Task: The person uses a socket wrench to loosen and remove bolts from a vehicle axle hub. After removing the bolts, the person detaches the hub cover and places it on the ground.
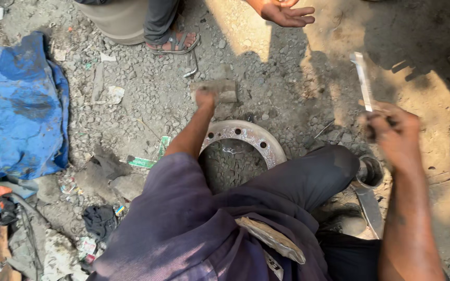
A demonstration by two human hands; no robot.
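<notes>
My left hand (204, 98) reaches forward over the gravel and grips a grey rectangular block (224, 89); the motion blur hides the fingers. Just below it a rusty round metal rim (266, 143) lies flat on the ground, partly covered by my knee. My right hand (393, 134) is raised at the right, closed around a flat shiny metal tool (362, 78) that points up and away. Below that hand, a short metal cylinder (371, 171) and a flat metal bar (371, 208) lie by my leg.
A crumpled blue tarp (19, 104) covers the left side. Another person's sandalled foot (173, 42) and open hand (287, 14) are at the top. Rags, wrappers and scraps litter the lower left corner. The ground is gravel and dirt.
</notes>
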